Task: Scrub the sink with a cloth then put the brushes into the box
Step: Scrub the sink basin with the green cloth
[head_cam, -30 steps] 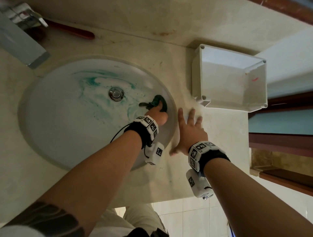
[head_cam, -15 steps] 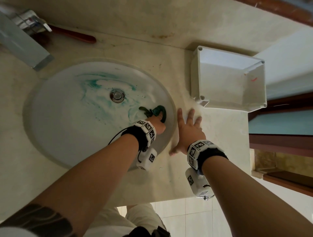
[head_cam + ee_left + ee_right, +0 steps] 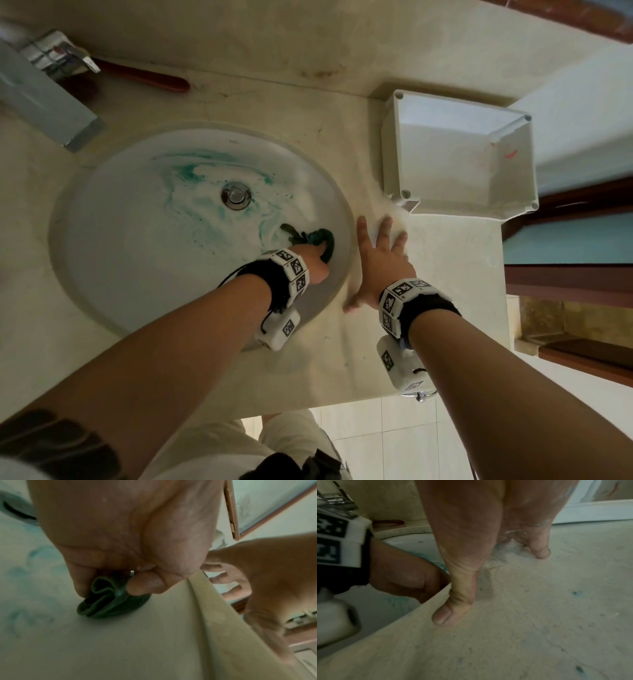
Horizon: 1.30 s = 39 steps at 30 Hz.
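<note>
A round white sink (image 3: 137,274) with teal smears is set into the beige counter. My left hand (image 3: 313,258) grips a dark green cloth (image 3: 317,238) (image 3: 106,601) and presses it on the sink's right inner wall. My right hand (image 3: 376,260) (image 3: 488,555) lies flat with spread fingers on the counter just right of the sink rim, holding nothing. An empty white box (image 3: 459,157) stands on the counter at the back right. A red-handled brush (image 3: 144,77) lies at the back behind the faucet; its head is hidden.
A chrome faucet (image 3: 48,89) juts over the sink's back left. The drain plug (image 3: 236,195) sits at the bowl's middle. The counter's front edge (image 3: 308,407) ends above a tiled floor. A wall and wooden frames stand at the right.
My left hand with the cloth has slid a little along the sink's right wall, toward me. My right hand has stayed flat on the counter.
</note>
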Each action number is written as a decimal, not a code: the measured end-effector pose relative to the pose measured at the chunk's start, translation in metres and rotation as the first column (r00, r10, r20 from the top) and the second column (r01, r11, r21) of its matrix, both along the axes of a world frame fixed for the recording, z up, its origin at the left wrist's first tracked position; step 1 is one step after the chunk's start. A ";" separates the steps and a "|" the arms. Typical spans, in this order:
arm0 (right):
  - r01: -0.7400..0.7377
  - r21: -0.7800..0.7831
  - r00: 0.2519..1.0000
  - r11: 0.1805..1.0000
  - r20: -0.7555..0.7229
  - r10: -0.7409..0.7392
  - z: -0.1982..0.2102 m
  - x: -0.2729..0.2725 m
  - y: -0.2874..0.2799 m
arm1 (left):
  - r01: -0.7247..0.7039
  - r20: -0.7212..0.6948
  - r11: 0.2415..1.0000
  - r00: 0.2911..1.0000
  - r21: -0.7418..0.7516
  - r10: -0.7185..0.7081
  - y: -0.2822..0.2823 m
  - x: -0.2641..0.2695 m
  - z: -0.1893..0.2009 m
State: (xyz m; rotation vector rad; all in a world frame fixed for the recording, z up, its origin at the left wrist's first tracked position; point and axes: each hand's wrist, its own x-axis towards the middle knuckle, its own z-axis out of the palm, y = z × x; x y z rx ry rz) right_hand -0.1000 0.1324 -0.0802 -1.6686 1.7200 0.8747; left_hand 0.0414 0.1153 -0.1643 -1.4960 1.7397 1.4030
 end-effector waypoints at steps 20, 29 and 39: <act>0.032 0.006 0.999 0.999 0.031 -0.032 0.001 -0.003 0.002 | 0.491 0.083 0.864 0.871 -0.112 -0.484 0.022 0.046 -0.005; 0.029 -0.002 0.999 1.000 0.019 -0.029 0.000 -0.002 0.001 | 0.555 0.126 0.828 0.829 -0.072 -0.545 0.035 0.063 0.000; 0.057 -0.003 0.998 0.998 0.026 -0.056 0.003 -0.002 0.001 | 0.525 0.097 0.851 0.848 -0.024 -0.521 0.064 0.068 0.009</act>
